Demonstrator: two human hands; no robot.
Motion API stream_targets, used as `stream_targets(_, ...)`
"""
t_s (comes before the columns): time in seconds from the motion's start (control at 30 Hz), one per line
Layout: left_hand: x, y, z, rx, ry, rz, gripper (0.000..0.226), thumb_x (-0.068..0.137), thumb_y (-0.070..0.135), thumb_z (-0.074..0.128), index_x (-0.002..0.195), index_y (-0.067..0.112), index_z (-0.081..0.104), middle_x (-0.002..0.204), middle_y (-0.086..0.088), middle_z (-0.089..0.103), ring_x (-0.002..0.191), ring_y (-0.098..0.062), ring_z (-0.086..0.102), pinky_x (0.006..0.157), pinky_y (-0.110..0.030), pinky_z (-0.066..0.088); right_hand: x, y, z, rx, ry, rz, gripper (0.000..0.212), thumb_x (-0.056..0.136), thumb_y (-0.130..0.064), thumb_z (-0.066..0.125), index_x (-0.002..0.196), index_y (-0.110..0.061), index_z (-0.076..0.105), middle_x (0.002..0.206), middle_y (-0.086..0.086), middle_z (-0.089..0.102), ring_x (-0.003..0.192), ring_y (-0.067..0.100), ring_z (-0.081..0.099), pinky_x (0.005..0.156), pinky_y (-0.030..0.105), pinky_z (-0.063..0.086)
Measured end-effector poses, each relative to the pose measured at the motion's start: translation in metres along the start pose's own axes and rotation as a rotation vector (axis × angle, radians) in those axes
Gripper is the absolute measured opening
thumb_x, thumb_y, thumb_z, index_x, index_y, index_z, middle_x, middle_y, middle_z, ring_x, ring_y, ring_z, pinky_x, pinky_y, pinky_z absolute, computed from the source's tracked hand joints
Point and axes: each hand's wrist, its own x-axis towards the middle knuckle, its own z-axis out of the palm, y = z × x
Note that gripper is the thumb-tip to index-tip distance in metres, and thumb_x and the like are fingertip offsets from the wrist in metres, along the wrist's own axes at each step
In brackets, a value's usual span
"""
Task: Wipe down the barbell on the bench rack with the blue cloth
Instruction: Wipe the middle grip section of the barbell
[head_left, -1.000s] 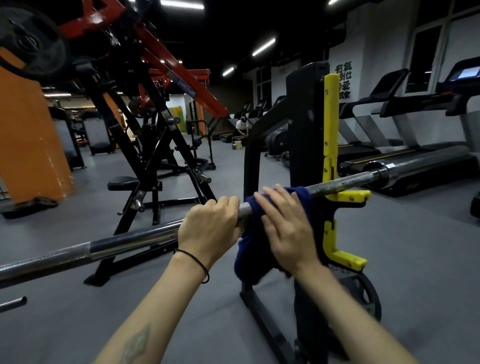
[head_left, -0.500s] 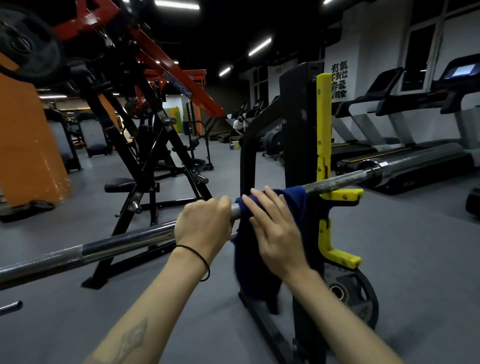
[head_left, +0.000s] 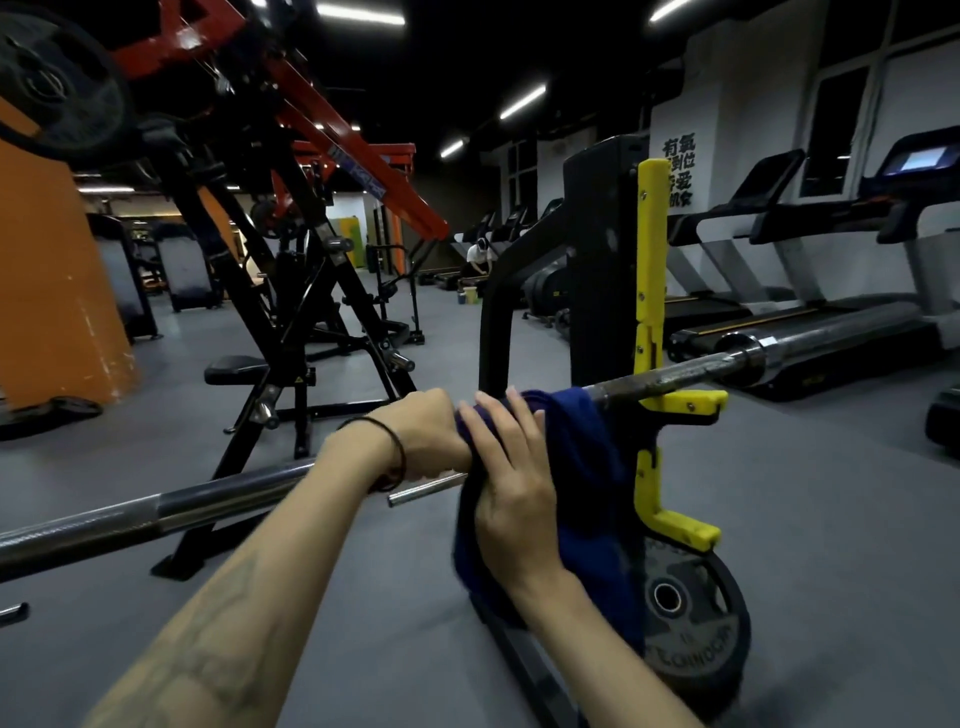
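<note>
On the rack's yellow hook (head_left: 680, 402) lies the bar (head_left: 218, 501) — the left hand (head_left: 423, 434) grips it, fingers curled round. The right hand (head_left: 511, 499) presses the cloth (head_left: 582, 467) flat on it — best to wrap the cloth round and rub along.

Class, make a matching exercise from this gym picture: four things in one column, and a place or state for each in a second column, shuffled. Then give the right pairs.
Things
1. blue cloth
2. left hand
3. weight plate
4. yellow hook

Places or states
A. low on the rack, beside its post
B. draped over the barbell
C. under the barbell, bearing it
D. gripping the bare bar

Pairs: 1-B, 2-D, 3-A, 4-C

The right hand lies on the cloth, fingers straight, pressing it to the barbell.
</note>
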Motion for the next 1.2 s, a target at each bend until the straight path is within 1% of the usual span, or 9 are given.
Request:
stream_targets(0.17,-0.013,-0.005,0.008,0.436,0.385,0.164,0.029,0.087,0.047,0.057,0.09,0.02,0.065,0.076,-0.001,0.062,0.076,-0.029,0.066,0.06,-0.031,0.041,0.016,0.044,-0.037,-0.117,-0.153,-0.145,0.044,0.11,-0.024,0.039,0.15,-0.018,0.053,0.152,0.008,0.052,0.15,0.027,0.036,0.128,0.046,0.019)
stream_targets(0.23,-0.019,-0.013,0.022,0.591,0.596,0.307,0.025,0.089,0.048,0.061,0.087,0.022,0.061,0.074,-0.001,0.063,0.067,-0.029,0.065,0.054,-0.032,0.035,0.021,0.073,-0.052,-0.157,-0.14,-0.085,0.045,0.111,-0.031,0.035,0.151,-0.018,0.052,0.153,0.008,0.05,0.152,0.027,0.034,0.128,0.045,0.017)
stream_targets(0.33,-0.023,-0.019,0.039,0.676,0.707,0.392,0.024,0.083,0.036,0.076,0.084,0.018,0.059,0.064,0.003,0.058,0.045,-0.022,0.055,0.04,-0.029,0.027,0.021,0.101,-0.062,-0.183,-0.056,0.045,0.044,0.111,-0.028,0.036,0.15,-0.018,0.051,0.155,0.009,0.047,0.154,0.028,0.03,0.128,0.049,0.016)
stream_targets(0.5,-0.019,-0.009,0.042,0.722,0.682,0.206,0.031,0.065,0.031,0.088,0.075,0.022,0.06,0.052,0.005,0.052,0.039,-0.021,0.051,0.045,-0.027,0.013,0.017,0.051,-0.024,-0.093,0.142,0.356,0.045,0.11,-0.023,0.031,0.149,-0.014,0.052,0.165,0.006,0.036,0.16,0.023,0.009,0.13,0.048,0.001)
stream_targets(0.7,-0.023,-0.003,0.038,0.709,0.688,0.198,0.031,0.05,0.021,0.084,0.064,0.024,0.056,0.046,0.004,0.053,0.037,-0.019,0.055,0.046,-0.024,0.018,-0.001,-0.006,-0.006,-0.016,-0.071,0.063,0.046,0.111,-0.031,0.037,0.154,-0.017,0.047,0.161,0.004,0.042,0.158,0.024,0.019,0.129,0.046,0.012)
stream_targets(0.8,-0.024,0.001,0.034,0.672,0.647,0.19,0.02,0.081,0.025,0.067,0.081,0.024,0.047,0.074,-0.001,0.067,0.066,-0.027,0.067,0.055,-0.031,0.028,0.009,0.046,-0.036,-0.182,-0.131,-0.085,0.048,0.111,-0.037,0.034,0.155,-0.021,0.046,0.159,0.005,0.045,0.155,0.026,0.029,0.128,0.048,0.016)
stream_targets(0.97,-0.023,0.004,0.035,0.611,0.592,0.12,0.017,0.1,0.033,0.047,0.09,0.023,0.037,0.092,0.0,0.065,0.083,-0.029,0.062,0.064,-0.034,0.031,0.025,0.107,-0.067,-0.171,-0.052,0.191,0.049,0.11,-0.039,0.03,0.151,-0.021,0.051,0.159,0.003,0.043,0.156,0.021,0.022,0.129,0.052,0.009)
stream_targets(1.1,-0.023,0.006,0.034,0.602,0.574,0.12,0.013,0.1,0.033,0.049,0.092,0.026,0.042,0.093,0.0,0.065,0.086,-0.027,0.065,0.064,-0.034,0.032,0.022,0.056,-0.028,-0.032,0.165,0.443,0.05,0.111,-0.036,0.03,0.15,-0.014,0.052,0.166,0.002,0.033,0.16,0.017,0.007,0.13,0.046,-0.002)
stream_targets(1.2,-0.025,0.007,0.032,0.602,0.541,0.115,0.005,0.099,0.028,0.047,0.095,0.025,0.047,0.097,0.0,0.066,0.091,-0.026,0.067,0.064,-0.034,0.031,0.007,-0.006,0.004,0.071,0.147,0.352,0.048,0.11,-0.03,0.033,0.15,-0.012,0.052,0.166,0.003,0.034,0.16,0.02,0.007,0.13,0.042,-0.001)
